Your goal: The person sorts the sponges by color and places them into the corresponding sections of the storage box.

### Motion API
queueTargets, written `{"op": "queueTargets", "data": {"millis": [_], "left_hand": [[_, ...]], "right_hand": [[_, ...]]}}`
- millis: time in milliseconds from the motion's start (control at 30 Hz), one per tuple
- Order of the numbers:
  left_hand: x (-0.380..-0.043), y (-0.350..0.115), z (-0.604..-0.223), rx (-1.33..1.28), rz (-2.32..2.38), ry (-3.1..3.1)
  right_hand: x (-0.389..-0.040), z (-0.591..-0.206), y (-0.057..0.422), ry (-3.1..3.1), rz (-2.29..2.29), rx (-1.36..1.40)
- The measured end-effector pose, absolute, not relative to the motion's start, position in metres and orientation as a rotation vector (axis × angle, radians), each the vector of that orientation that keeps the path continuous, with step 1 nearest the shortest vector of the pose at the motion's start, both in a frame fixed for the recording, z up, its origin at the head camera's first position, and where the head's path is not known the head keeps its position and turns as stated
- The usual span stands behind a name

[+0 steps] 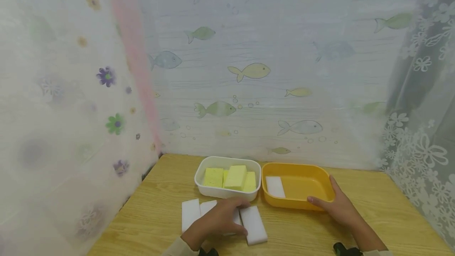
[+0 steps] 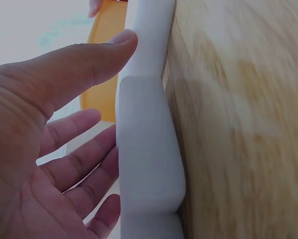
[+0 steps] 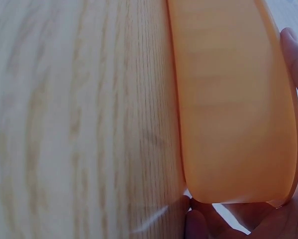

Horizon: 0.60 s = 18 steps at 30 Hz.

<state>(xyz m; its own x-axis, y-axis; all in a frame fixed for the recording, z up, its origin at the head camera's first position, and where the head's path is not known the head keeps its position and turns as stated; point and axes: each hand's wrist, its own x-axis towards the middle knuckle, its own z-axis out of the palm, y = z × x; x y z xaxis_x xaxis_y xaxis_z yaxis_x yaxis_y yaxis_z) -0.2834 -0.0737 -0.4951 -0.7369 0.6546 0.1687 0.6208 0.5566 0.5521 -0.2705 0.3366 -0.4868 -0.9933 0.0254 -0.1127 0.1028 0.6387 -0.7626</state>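
My left hand [image 1: 222,218] reaches over a row of white sponges on the table, its fingers loosely spread. Its thumb is at the near end of the rightmost white sponge [image 1: 254,224]. In the left wrist view, the thumb lies against the upper edge of a white sponge [image 2: 149,144], and the fingers are on its far side, not closed round it. My right hand [image 1: 343,210] grips the right end of an orange plastic tub [image 1: 291,202], thumb on the near rim and fingers round the end. One white sponge [image 1: 275,187] lies in the tub's left end.
Left of the tub and close beside it stands a white tub [image 1: 224,193] with several yellow sponges [image 1: 236,177], one stacked on top. Another white sponge [image 1: 191,213] lies left of my left hand. Behind the wooden table [image 1: 153,208] hangs a fish-patterned curtain [image 1: 220,129].
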Motion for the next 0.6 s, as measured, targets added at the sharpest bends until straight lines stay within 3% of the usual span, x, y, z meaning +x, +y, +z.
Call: {"op": "queueTargets", "data": {"millis": [600], "left_hand": [[-0.2813,-0.0720,-0.4904,1.103,1.117,2.634]], "right_hand": [[-0.2687,-0.4872,0.3355,2.772,-1.292,0.098]]}}
